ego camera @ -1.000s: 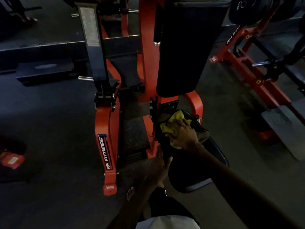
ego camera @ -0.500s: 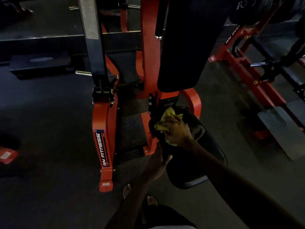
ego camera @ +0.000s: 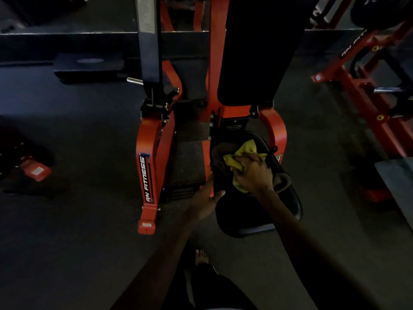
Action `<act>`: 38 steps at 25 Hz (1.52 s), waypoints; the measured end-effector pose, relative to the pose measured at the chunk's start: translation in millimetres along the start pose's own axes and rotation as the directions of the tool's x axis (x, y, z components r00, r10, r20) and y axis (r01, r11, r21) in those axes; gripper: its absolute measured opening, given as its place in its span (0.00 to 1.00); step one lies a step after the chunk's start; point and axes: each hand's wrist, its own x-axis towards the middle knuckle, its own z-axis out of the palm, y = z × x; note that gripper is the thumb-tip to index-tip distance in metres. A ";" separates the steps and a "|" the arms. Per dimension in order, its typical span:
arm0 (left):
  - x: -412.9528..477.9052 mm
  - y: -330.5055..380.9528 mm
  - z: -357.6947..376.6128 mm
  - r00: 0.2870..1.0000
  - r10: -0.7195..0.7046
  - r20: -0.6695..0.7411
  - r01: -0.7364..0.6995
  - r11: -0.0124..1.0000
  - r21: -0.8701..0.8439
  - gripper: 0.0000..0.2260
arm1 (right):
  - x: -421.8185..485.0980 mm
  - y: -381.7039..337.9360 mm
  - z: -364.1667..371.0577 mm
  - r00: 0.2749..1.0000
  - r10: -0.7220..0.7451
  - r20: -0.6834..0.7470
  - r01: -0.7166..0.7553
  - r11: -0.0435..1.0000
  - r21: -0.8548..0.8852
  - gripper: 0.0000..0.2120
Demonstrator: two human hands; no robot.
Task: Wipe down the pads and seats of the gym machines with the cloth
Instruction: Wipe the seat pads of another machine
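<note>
Since the earlier frame: right hand (ego camera: 254,173) with the yellow cloth (ego camera: 242,156) has shifted from the left rear edge of the seat (ego camera: 257,209) toward the seat's rear middle; view has tipped down, a bare foot (ego camera: 201,257) now shows on the floor (ego camera: 73,231) below the seat

Landmark: the seat, black, padded, low on the orange machine frame (ego camera: 154,157)

Right hand: closed on the bunched cloth, pressing it onto the rear part of the seat, just below the back pad (ego camera: 261,48)

Left hand (ego camera: 204,203): fingers loosely spread, holding nothing; it sits at the seat's left edge, whether resting on it or just beside it cannot be told

Judgement: seat wipe is in progress; front half of the seat looks untouched by the cloth at this point, and the back pad above the seat is yet to be reached

Risks:
- cloth could snag on the bracket and bolts directly behind the seat, since the stroke runs close to them
- bunched cloth covers little area, so patches of seat may be missed
- dim light hides what is already wiped

Writing: "RN FITNESS" reads vertically on the frame leg left of the seat; a partial "RN FI…" on the red machine (ego camera: 362,86) to the seat's upper right; small stickers elsewhere unreadable
</note>
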 end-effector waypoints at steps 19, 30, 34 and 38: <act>-47.0 -35.4 9.0 0.985 0.170 0.005 -0.159 0.930 -0.331 0.29 | 40.1 -101.9 6.5 0.984 -0.011 0.178 0.097 0.870 -0.483 0.28; -9.8 -66.2 -10.8 0.966 -0.056 0.251 0.238 0.565 -0.790 0.21 | -35.5 -84.2 21.1 0.991 0.048 0.121 0.005 0.914 -0.405 0.22; 11.9 -60.2 -25.6 0.964 -0.124 0.234 0.264 0.536 -0.802 0.23 | -44.8 -98.2 25.6 0.993 0.107 0.057 -0.076 0.916 -0.394 0.19; 24.2 -52.6 -41.1 0.987 -0.042 0.155 0.151 0.579 -0.801 0.17 | -101.0 -88.9 34.7 0.994 0.106 0.008 -0.094 0.915 -0.392 0.18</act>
